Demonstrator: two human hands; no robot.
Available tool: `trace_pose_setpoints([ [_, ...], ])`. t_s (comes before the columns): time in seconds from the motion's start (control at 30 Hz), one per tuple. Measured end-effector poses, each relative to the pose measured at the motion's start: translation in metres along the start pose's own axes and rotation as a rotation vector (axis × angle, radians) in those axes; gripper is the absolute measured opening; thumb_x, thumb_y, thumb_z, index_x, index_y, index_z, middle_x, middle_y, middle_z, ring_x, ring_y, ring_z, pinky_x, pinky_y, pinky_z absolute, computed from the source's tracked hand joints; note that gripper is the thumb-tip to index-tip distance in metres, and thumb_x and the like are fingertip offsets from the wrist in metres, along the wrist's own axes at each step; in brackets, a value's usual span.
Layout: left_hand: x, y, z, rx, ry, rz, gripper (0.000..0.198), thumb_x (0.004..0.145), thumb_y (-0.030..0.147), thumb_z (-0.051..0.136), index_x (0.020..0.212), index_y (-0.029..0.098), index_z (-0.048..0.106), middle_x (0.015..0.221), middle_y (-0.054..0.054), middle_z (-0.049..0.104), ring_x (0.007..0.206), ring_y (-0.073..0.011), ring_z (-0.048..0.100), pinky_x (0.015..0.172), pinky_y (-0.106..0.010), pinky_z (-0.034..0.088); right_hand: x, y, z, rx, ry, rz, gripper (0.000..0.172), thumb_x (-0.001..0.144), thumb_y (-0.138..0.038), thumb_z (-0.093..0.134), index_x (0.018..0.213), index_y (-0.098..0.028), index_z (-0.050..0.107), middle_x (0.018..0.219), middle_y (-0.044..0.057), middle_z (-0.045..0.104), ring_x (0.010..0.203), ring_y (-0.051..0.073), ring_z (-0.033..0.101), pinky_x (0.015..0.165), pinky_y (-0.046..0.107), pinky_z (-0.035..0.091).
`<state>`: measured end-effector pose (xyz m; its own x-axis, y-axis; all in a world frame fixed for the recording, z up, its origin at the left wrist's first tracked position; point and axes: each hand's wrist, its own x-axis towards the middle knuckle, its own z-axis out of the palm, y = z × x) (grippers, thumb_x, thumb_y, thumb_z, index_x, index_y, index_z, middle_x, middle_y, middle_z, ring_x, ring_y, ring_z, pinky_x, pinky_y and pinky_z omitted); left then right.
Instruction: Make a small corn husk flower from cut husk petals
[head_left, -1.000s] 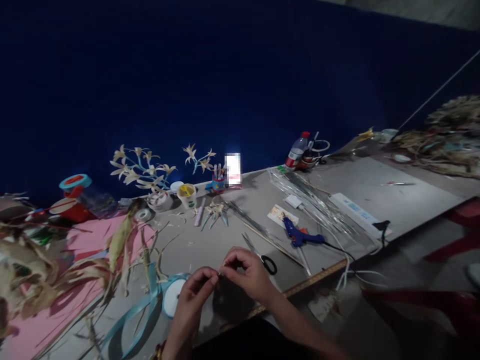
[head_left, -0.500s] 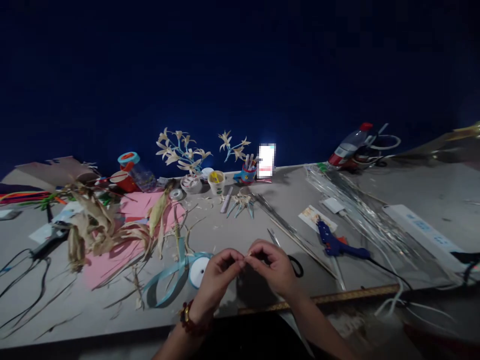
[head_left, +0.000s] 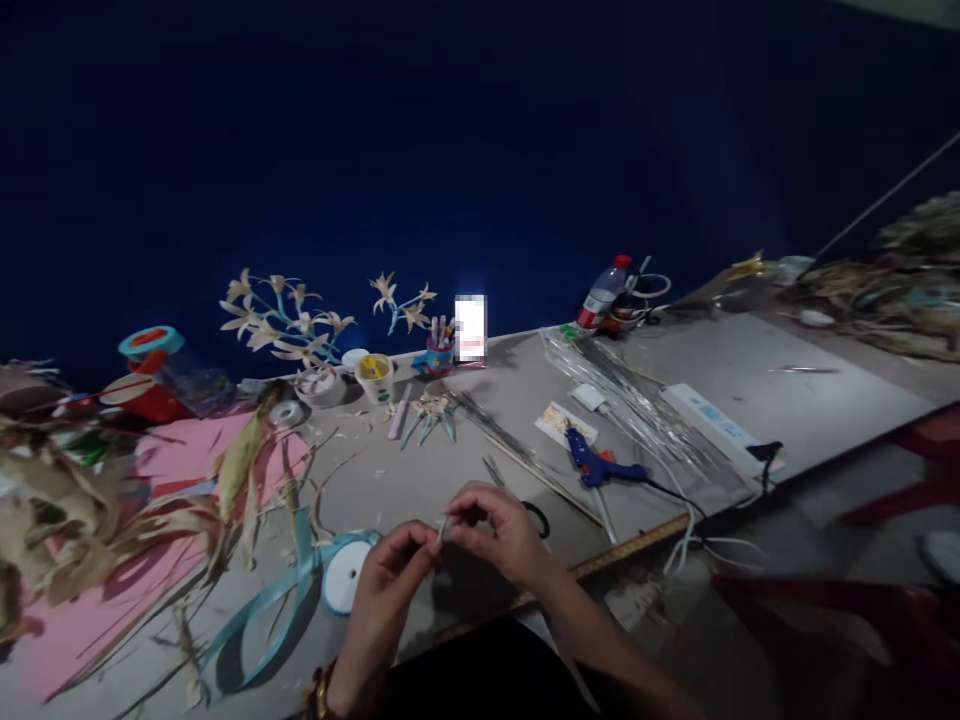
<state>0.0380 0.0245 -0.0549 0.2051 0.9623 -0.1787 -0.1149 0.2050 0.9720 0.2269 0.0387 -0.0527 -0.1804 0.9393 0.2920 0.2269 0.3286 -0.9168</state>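
Fingertips of my left hand [head_left: 395, 575] and my right hand [head_left: 501, 532] meet over the front of the table, both pinched. Between them shows a thin pale strip [head_left: 443, 526], too small to name exactly. Beside my left hand lies a white spool [head_left: 346, 574] with light blue ribbon [head_left: 296, 590] looping off it. Behind my right hand are scissors [head_left: 537, 518], partly hidden by that hand. Farther back, a small cluster of pale husk flowers on blue stems [head_left: 430, 412] lies on the table.
To the right lie a blue glue gun [head_left: 600, 465], silvery wires [head_left: 626, 395] and a white power strip [head_left: 709, 425]. Dried husks [head_left: 180, 520] cover pink paper [head_left: 60, 655] at left. Flower branches [head_left: 289, 318], a paper cup [head_left: 375, 378] and a bottle [head_left: 604, 293] stand along the back.
The view has swung to the right, so the table's things sit farther left. My hands remain together, and the pale strip between the fingertips now shows more clearly.
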Motion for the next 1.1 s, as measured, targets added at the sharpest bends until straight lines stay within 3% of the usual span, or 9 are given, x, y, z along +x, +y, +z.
trace_pose_setpoints([
  [0.07,-0.001,-0.001,-0.003,0.058,0.037,0.001,0.031,0.079,0.048,0.074,0.073,0.019,0.069,0.069,-0.002,0.062,0.071,-0.0174,0.054,0.067,-0.024,0.045,-0.01,0.014,-0.035,-0.234,0.053,-0.009,0.031,0.091,-0.046,0.066,0.11,-0.022,0.067,0.101,0.007,0.069,0.084,0.021,0.066,0.077,0.034,0.056],
  [0.13,-0.001,-0.002,-0.007,0.096,0.092,-0.005,0.034,0.077,0.052,0.075,0.073,0.019,0.069,0.069,-0.002,0.062,0.071,-0.0182,0.055,0.067,-0.025,0.046,-0.024,0.031,-0.085,-0.645,0.181,0.051,0.03,0.094,-0.042,0.058,0.118,-0.025,0.065,0.115,0.01,0.068,0.103,0.026,0.064,0.09,0.041,0.055],
  [0.2,0.0,-0.002,-0.01,0.108,0.137,-0.012,0.037,0.073,0.055,0.077,0.072,0.019,0.069,0.069,-0.003,0.062,0.071,-0.0188,0.056,0.067,-0.025,0.047,-0.039,0.047,-0.139,-0.768,0.258,0.119,0.032,0.093,-0.035,0.054,0.121,-0.023,0.065,0.123,0.015,0.064,0.118,0.034,0.058,0.103,0.053,0.046],
  [0.3,0.001,-0.003,-0.009,0.097,0.184,-0.014,0.038,0.072,0.055,0.078,0.071,0.019,0.068,0.069,-0.002,0.063,0.072,-0.0185,0.056,0.068,-0.025,0.047,-0.057,0.069,-0.201,-0.861,0.214,0.192,0.043,0.08,-0.028,0.059,0.122,-0.024,0.065,0.129,0.015,0.062,0.124,0.037,0.055,0.11,0.057,0.039],
  [0.37,0.0,-0.005,-0.006,0.089,0.205,-0.011,0.037,0.073,0.055,0.078,0.072,0.019,0.068,0.068,-0.002,0.062,0.072,-0.018,0.055,0.069,-0.024,0.046,-0.061,0.08,-0.223,-0.887,0.124,0.219,0.053,0.073,-0.026,0.059,0.126,-0.023,0.064,0.135,0.014,0.06,0.127,0.037,0.054,0.11,0.055,0.04],
  [0.5,-0.002,-0.007,-0.002,0.096,0.199,0.005,0.038,0.072,0.055,0.079,0.071,0.019,0.068,0.067,-0.001,0.06,0.07,-0.0168,0.053,0.065,-0.023,0.045,-0.052,0.093,-0.234,-0.911,-0.059,0.226,0.057,0.068,-0.023,0.06,0.125,-0.019,0.063,0.146,0.016,0.054,0.133,0.034,0.051,0.112,0.05,0.039],
  [0.67,-0.005,-0.005,-0.006,0.109,0.204,-0.025,0.039,0.071,0.056,0.079,0.073,0.019,0.069,0.069,-0.002,0.062,0.071,-0.0185,0.056,0.065,-0.024,0.046,-0.038,0.093,-0.24,-0.923,-0.186,0.218,0.039,0.068,-0.026,0.067,0.106,-0.02,0.069,0.141,0.016,0.059,0.128,0.035,0.056,0.109,0.049,0.041],
  [0.83,-0.006,-0.002,0.0,0.129,0.238,-0.01,0.04,0.07,0.058,0.078,0.07,0.019,0.068,0.068,-0.001,0.061,0.07,-0.0178,0.055,0.066,-0.024,0.046,-0.033,0.085,-0.249,-0.887,-0.241,0.222,0.04,0.067,-0.028,0.07,0.106,-0.02,0.071,0.14,0.016,0.061,0.125,0.037,0.058,0.107,0.048,0.041],
  [1.1,-0.004,-0.004,0.006,0.122,0.167,0.031,0.036,0.072,0.055,0.078,0.07,0.02,0.068,0.066,-0.002,0.062,0.07,-0.0191,0.056,0.066,-0.025,0.046,-0.022,0.08,-0.272,-0.75,-0.241,0.289,0.043,0.075,-0.046,0.066,0.11,-0.021,0.07,0.116,0.01,0.074,0.102,0.033,0.068,0.088,0.037,0.052],
])
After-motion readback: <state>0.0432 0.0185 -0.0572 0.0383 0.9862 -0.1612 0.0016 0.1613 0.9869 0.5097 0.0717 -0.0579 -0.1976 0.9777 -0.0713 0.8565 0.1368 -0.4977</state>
